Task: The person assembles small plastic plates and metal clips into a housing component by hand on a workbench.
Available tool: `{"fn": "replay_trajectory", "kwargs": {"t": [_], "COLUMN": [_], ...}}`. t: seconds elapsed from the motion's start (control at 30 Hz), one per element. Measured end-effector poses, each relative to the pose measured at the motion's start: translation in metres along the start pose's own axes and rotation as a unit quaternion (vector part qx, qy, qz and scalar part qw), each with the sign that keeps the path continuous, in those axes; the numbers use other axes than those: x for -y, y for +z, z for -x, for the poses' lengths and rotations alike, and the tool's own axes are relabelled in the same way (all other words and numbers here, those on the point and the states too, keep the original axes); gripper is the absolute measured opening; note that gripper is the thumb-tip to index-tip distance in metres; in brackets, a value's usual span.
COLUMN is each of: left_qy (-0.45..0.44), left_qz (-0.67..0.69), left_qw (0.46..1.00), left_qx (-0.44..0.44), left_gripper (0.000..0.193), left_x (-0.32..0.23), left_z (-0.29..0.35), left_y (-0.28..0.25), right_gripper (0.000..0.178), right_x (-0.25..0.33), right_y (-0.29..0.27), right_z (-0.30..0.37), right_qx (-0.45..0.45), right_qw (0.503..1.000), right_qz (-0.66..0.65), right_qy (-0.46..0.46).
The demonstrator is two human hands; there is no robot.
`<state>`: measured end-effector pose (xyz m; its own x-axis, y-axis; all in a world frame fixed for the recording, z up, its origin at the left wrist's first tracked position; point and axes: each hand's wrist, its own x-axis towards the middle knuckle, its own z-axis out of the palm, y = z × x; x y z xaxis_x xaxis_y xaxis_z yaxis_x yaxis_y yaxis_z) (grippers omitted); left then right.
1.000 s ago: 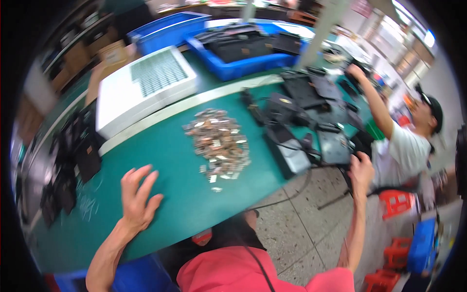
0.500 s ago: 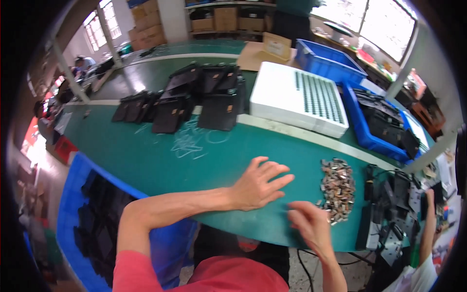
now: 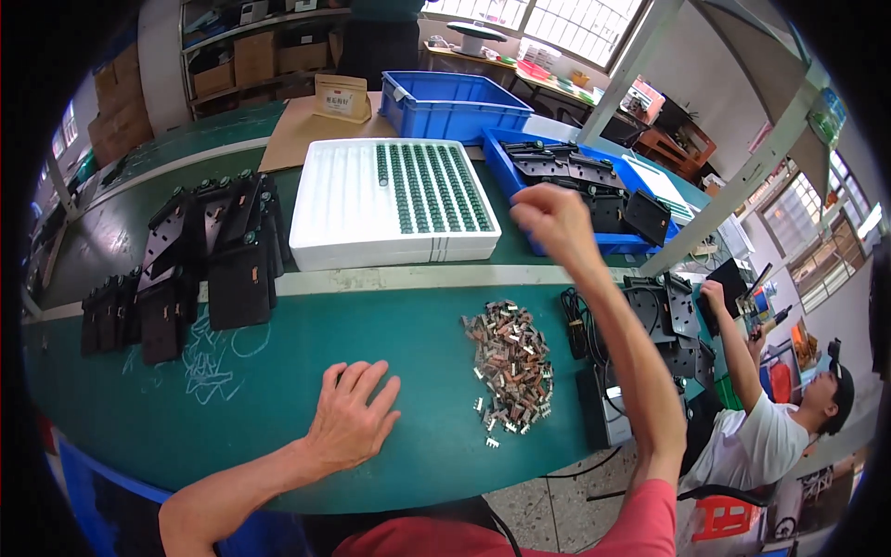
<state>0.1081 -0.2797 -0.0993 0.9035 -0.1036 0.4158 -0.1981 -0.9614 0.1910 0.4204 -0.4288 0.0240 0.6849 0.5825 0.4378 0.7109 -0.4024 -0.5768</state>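
My left hand [image 3: 355, 416] lies over the green tabletop with its fingers spread and nothing in it. To its right is a heap of small metal-and-white parts that look like connectors [image 3: 510, 362]. My right arm stretches forward past this heap. My right hand [image 3: 557, 223] is over the near left edge of a blue bin [image 3: 617, 243] that holds several black plate-like parts [image 3: 580, 167]. Its fingers are bent downward and slightly blurred, so whether they hold anything is hidden. Left of it stands a white foam tray [image 3: 339, 200] with rows of small green parts.
Black plates with small fittings [image 3: 239, 283] stand grouped at the left, beside tangled clear strands [image 3: 209, 367]. Behind the foam tray are a blue crate [image 3: 455, 107] and a paper pouch [image 3: 342, 98]. A co-worker [image 3: 766, 436] sits at right, near cables and black parts [image 3: 650, 311].
My right hand has gone from beside the heap forward to the blue bin. The view has turned right, showing more of the co-worker. My left hand stays spread over the table.
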Motion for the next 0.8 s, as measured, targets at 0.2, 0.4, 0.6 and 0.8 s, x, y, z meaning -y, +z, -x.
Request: {"fn": "replay_trajectory", "kwargs": {"t": [0.2, 0.4, 0.6, 0.8], "left_qy": [-0.013, -0.013, 0.011, 0.12], "left_qz": [0.011, 0.008, -0.007, 0.043], "left_qw": [1.0, 1.0, 0.999, 0.991], "left_qx": [0.015, 0.009, -0.047, -0.039], "left_gripper": [0.047, 0.047, 0.033, 0.025], "left_x": [0.001, 0.004, 0.005, -0.002], "left_z": [-0.002, -0.004, 0.007, 0.018], "left_y": [-0.005, -0.007, 0.004, -0.013], "right_gripper": [0.022, 0.023, 0.022, 0.015], "right_x": [-0.068, -0.004, 0.099, 0.157], "right_y": [-0.041, 0.032, 0.142, 0.208], "right_z": [-0.069, -0.087, -0.019, 0.061], "right_qx": [-0.087, 0.065, 0.359, 0.434], "right_qw": [0.986, 0.978, 0.89, 0.823], "right_qz": [-0.074, -0.181, -0.279, -0.366], "right_qy": [0.125, 0.074, 0.031, 0.034]}}
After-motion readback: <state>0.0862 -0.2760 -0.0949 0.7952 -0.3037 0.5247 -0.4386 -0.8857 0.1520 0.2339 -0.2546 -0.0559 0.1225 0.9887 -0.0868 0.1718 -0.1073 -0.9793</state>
